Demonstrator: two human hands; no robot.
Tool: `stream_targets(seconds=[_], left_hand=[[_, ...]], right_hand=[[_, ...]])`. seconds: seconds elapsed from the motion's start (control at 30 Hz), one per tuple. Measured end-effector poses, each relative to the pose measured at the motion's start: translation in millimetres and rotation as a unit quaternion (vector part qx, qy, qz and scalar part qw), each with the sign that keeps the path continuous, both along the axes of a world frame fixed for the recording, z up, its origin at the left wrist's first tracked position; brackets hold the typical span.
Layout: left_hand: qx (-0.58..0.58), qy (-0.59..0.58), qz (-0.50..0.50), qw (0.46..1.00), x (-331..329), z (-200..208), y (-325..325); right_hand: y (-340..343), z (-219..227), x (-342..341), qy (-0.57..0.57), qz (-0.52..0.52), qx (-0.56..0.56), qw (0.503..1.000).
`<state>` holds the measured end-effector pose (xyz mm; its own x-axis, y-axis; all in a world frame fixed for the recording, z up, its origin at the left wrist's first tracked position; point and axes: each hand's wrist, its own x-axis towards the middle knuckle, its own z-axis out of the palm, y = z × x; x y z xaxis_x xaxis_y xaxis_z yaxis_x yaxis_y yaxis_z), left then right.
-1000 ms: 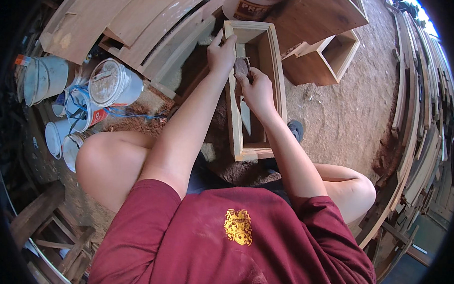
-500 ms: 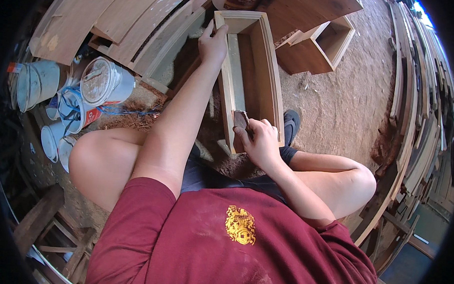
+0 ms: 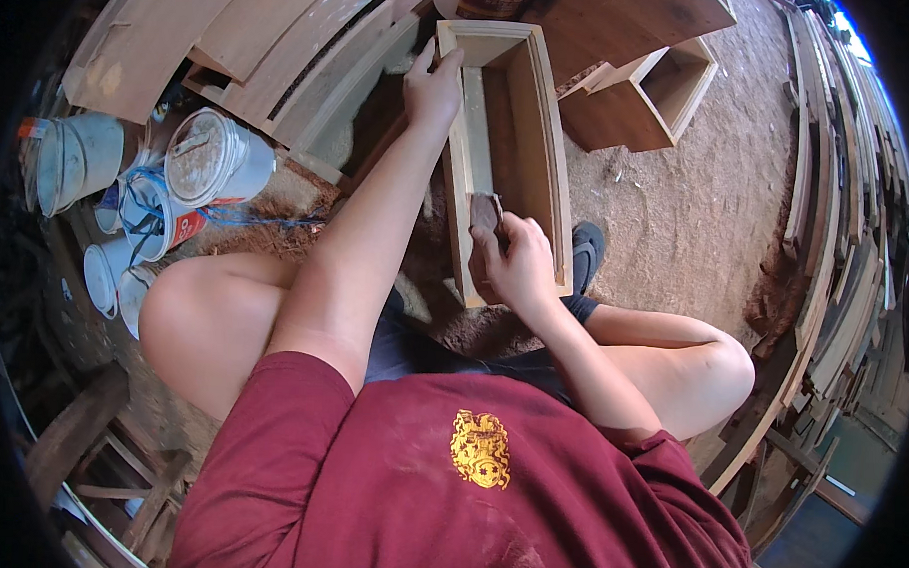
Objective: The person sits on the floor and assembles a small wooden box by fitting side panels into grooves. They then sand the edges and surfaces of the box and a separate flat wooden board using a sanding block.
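A long, narrow wooden box (image 3: 550,137), open at the top, stretches away from me between my bent legs. My left hand (image 3: 431,91) is closed on the far end of its left wall, the fingers outside and the thumb over the edge. Nearer to me, my right hand (image 3: 523,264) grips a folded brown piece of sandpaper (image 3: 485,213). The sandpaper lies against the top edge of the box's left wall, near its close end. Part of it is hidden under my fingers.
Several white buckets (image 3: 219,161) stand at the left, with blue string beside them. Wooden panels (image 3: 173,34) lean at the upper left. Another wooden box (image 3: 631,105) rests on the sandy floor (image 3: 697,212) at the upper right. Stacked planks (image 3: 827,237) line the right side.
My right hand has slid the sandpaper a little farther away from me along the left wall's edge. My left hand keeps its hold on the far end.
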<state>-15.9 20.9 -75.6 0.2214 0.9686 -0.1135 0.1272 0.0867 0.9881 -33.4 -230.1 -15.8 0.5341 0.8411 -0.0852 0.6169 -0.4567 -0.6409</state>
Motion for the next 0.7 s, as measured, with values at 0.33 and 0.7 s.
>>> stream_targets(seconds=[0.33, 0.7], left_hand=[[0.254, 0.316, -0.04, 0.913, 1, 21, -4], [0.575, 0.401, -0.65, 0.294, 76, 83, -62]], right_hand=[[-53, 24, 5, 0.051, 0.015, 0.042, 0.998], [-82, 54, 80, 0.437, -0.355, 0.361, 0.743]])
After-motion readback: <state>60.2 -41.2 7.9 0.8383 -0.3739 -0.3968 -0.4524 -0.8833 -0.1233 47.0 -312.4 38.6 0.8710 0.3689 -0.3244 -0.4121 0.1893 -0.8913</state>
